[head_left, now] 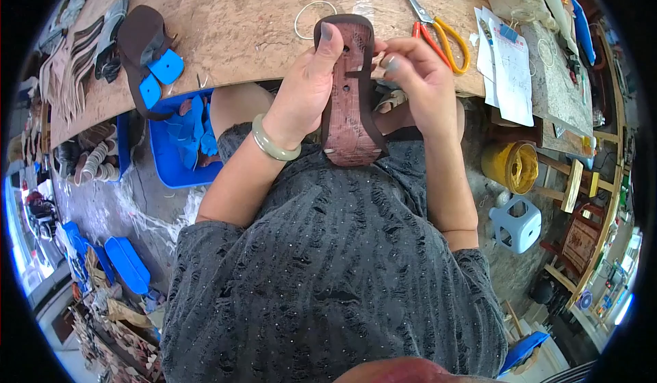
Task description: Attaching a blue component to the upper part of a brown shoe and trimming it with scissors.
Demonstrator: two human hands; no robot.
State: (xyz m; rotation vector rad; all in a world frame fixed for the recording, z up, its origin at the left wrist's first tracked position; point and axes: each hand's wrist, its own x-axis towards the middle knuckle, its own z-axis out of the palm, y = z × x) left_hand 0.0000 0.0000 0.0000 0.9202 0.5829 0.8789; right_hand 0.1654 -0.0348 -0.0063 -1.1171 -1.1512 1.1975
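Observation:
Upright over my lap, at the table's near edge, is a reddish-brown shoe sole (344, 120) with a dark rim and small dark holes down its middle. My left hand (306, 85) grips its left side, the thumb lying on the face near the top. At the right edge of the sole, the fingers of my right hand (421, 72) are pinched together. What lies between those fingertips is too small to make out. A short dark strip crosses the sole's face beside them.
Scissors (434, 27) with red and orange handles lie right of my hands, near papers (510, 68). Dark brown shoe parts with blue pads (164, 67) and stacked strips (72, 68) lie left. Below stand a blue bin (164, 167), yellow bucket (510, 166) and light-blue stool (517, 224).

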